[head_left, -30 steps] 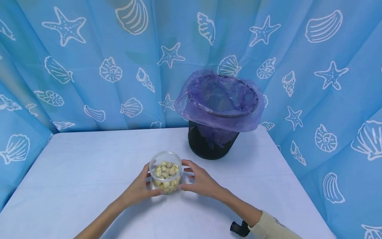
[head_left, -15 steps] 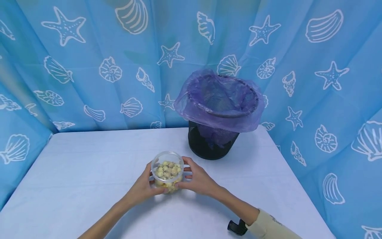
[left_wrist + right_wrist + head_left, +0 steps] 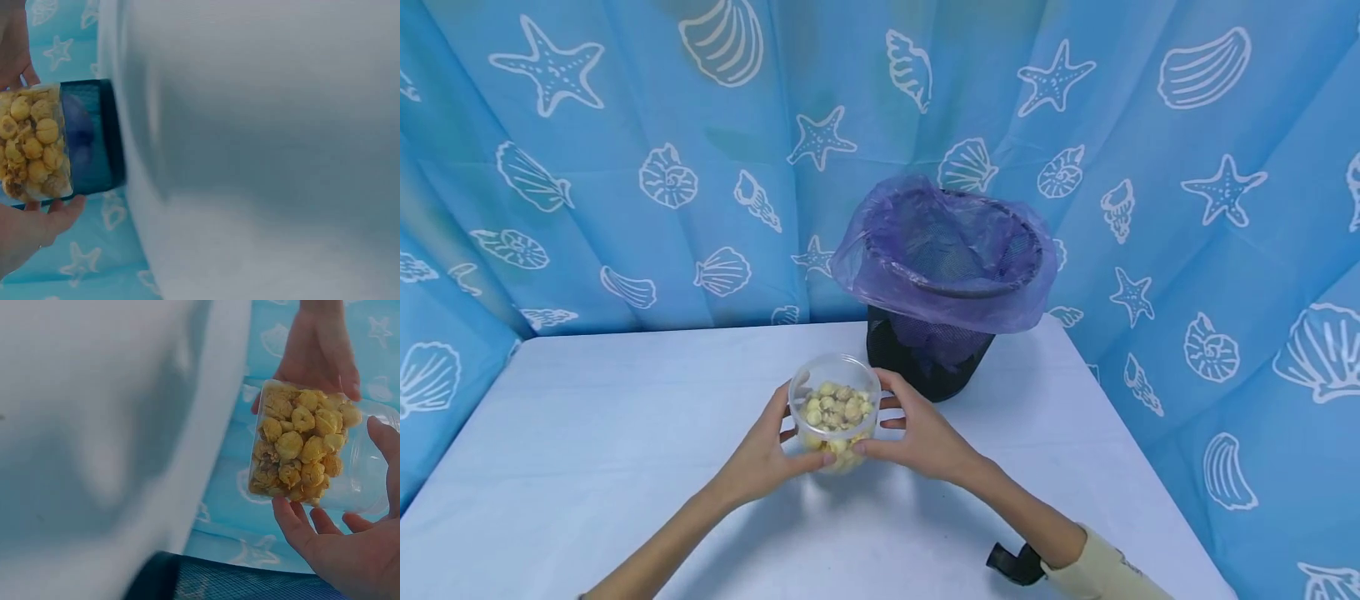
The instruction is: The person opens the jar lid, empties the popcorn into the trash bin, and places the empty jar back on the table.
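Clear tub [image 3: 833, 435] of popcorn [image 3: 838, 406] is held off the worktop [image 3: 625, 417], roughly upright, on the near-left side of the bin [image 3: 910, 350]. Left hand [image 3: 767, 454] grips the side away from the bin, right hand [image 3: 921, 433] the side toward it. Fingers [image 3: 292, 525] on both hands: spread apart, curled round the wall, thumbs pressed on the face opposite the bin, tips just beside each other. Popcorn sits in the lower part of the tub; clear wall above it up to the rim.

Bin is black mesh, on the worktop, purple bag [image 3: 940, 308] folded over its rim. Shell-print curtain [image 3: 715, 150] hangs behind the bin. Beige sleeve [image 3: 1097, 567] on the right arm, well apart from the bin on its near side; black part [image 3: 1015, 564] just beside the sleeve, can't tell what it is.
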Motion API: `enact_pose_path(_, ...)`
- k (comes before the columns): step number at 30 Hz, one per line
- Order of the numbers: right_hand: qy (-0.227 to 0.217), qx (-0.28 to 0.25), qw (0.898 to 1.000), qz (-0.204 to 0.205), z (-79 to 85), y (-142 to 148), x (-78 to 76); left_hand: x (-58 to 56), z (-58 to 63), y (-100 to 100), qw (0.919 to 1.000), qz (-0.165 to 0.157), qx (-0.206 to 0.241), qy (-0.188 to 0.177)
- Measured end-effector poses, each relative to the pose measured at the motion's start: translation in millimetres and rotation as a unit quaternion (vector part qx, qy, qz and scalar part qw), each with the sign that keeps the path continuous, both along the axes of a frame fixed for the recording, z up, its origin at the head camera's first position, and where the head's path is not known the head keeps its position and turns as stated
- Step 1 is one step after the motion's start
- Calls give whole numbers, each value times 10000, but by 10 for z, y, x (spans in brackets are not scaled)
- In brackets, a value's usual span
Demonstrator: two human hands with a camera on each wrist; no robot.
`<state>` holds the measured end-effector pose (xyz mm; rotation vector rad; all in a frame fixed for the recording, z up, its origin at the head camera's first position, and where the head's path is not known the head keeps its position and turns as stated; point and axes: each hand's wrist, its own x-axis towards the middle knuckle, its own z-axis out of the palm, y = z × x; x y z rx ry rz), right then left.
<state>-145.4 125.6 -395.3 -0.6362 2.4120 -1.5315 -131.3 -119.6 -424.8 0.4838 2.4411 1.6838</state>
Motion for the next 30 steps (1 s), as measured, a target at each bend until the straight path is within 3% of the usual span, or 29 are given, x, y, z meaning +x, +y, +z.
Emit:
enact_pose_path(9, 209, -503, 9981, 279, 373, 147, -117, -127, 334, 120, 9987, -190, 419, 213)
enact_pose_path(17, 453, -662, 9960, 389, 611, 259, -213, -226, 600, 245, 9977, -202, 303, 577)
enact_pose_path(21, 526, -667, 9955, 422, 680, 299, -246, -256, 646, 322, 9972, -134, 352, 648)
enact_pose_path(26, 486, -598, 9960, 442, 719, 309, -275, -320, 602, 417, 9927, -173, 969, 701)
enact_pose_path(30, 802, -359, 9961, 97, 720, 267, -269, -358, 535, 493, 9887, -129, 1187, 911)
